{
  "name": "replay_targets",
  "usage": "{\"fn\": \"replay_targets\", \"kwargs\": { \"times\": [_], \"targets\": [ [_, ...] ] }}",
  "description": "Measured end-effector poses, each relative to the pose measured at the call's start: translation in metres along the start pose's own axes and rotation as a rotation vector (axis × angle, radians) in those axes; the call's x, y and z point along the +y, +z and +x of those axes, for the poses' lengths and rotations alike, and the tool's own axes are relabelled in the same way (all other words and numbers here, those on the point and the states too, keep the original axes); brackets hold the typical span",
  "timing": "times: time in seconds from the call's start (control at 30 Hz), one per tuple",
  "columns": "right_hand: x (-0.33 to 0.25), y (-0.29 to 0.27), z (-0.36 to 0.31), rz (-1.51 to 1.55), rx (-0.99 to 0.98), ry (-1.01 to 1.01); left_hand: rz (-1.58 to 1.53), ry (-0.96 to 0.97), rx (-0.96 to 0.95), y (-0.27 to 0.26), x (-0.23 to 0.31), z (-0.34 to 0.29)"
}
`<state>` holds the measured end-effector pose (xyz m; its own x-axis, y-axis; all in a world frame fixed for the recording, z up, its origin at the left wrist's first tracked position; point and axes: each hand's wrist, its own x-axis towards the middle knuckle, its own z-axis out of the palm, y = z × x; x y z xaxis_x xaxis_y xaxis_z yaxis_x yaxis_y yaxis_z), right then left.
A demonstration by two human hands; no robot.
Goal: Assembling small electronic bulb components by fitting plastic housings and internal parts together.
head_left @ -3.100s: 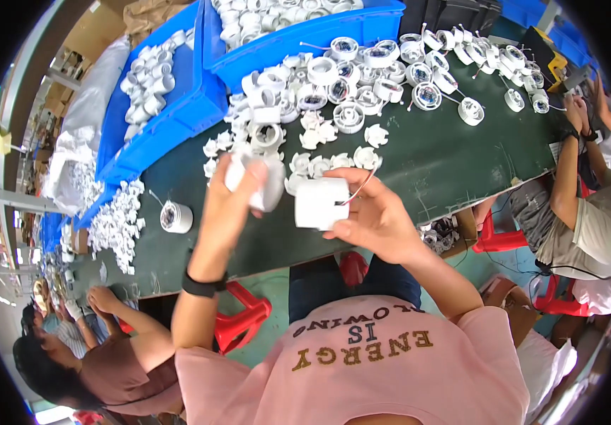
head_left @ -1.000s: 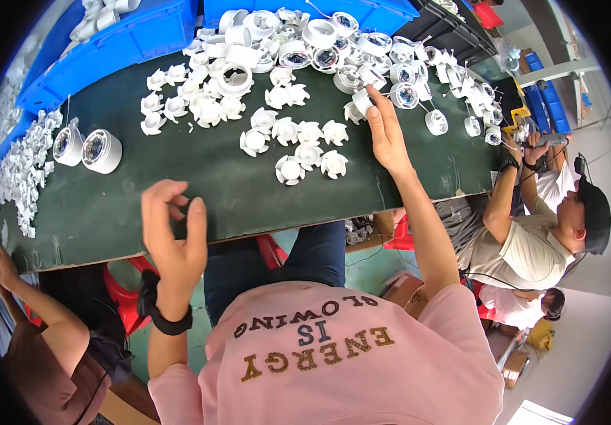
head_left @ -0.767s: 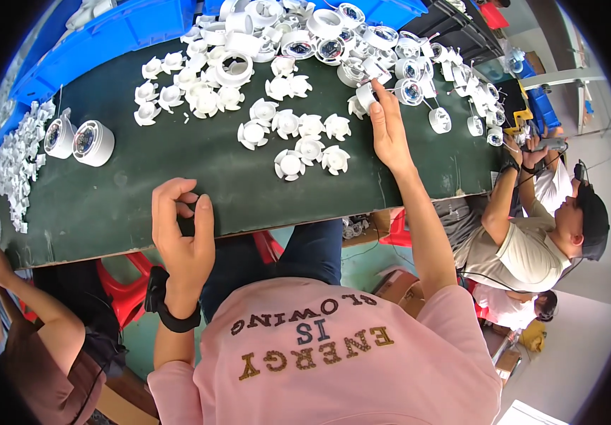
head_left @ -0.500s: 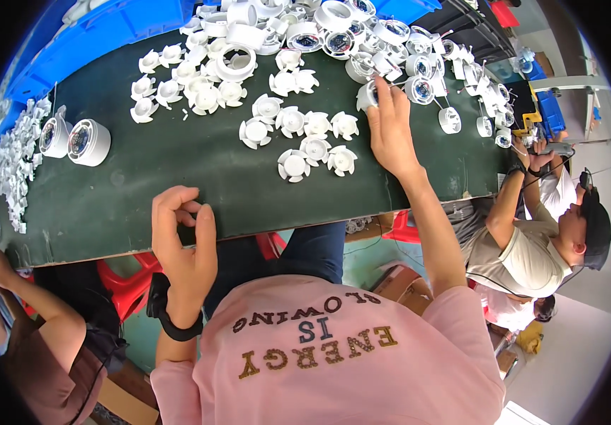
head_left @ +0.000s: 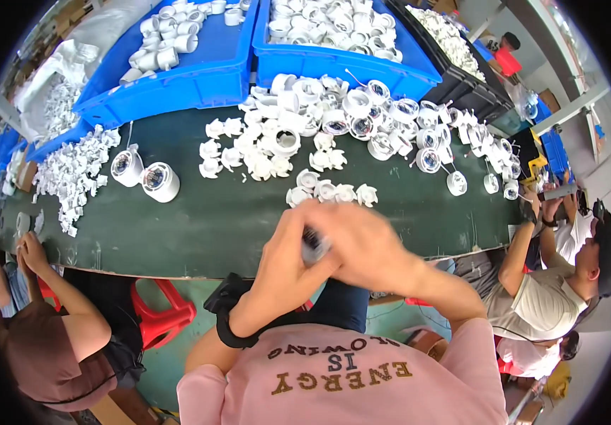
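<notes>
My left hand point(head_left: 282, 258) is closed around a small round white housing with a dark face point(head_left: 314, 245), held up over the table's front edge. My right hand point(head_left: 369, 244), slightly blurred, curls over the same housing from the right, so most of it is hidden between the hands. Just beyond my fingers lie several white finned rotor pieces point(head_left: 325, 191), some partly covered by my right hand. Farther back a heap of white rings and round housings point(head_left: 358, 117) spreads over the dark green table point(head_left: 199, 227).
Blue bins point(head_left: 199, 88) of white parts line the back, with a black crate point(head_left: 461, 81) to their right. Two round housings point(head_left: 159, 182) and a pile of small white pieces point(head_left: 71, 180) lie left. Co-workers sit at both sides; a red stool point(head_left: 160, 312) stands left.
My right hand has come back from the heap with a round white housing. My left hand has moved right and closed on it. The view has tilted up, showing more of the bins.
</notes>
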<state>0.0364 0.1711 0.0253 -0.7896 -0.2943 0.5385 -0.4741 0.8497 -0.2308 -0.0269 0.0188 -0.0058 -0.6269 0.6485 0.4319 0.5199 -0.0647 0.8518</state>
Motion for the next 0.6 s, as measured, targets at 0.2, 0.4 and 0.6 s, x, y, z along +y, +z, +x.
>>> {"fn": "replay_targets", "kwargs": {
  "times": [0.2,0.4,0.6],
  "targets": [
    [0.046,0.019,0.062,0.36,-0.005,0.347,-0.572,-0.573,0.288,-0.05,-0.026,-0.018],
    [0.155,0.079,0.084,0.044,-0.055,0.549,-0.879,-0.585,0.365,-0.047,-0.031,-0.012],
    [0.11,0.024,0.062,0.692,0.086,0.755,-1.07,-0.677,0.339,-0.039,-0.037,-0.008]
  ]
}}
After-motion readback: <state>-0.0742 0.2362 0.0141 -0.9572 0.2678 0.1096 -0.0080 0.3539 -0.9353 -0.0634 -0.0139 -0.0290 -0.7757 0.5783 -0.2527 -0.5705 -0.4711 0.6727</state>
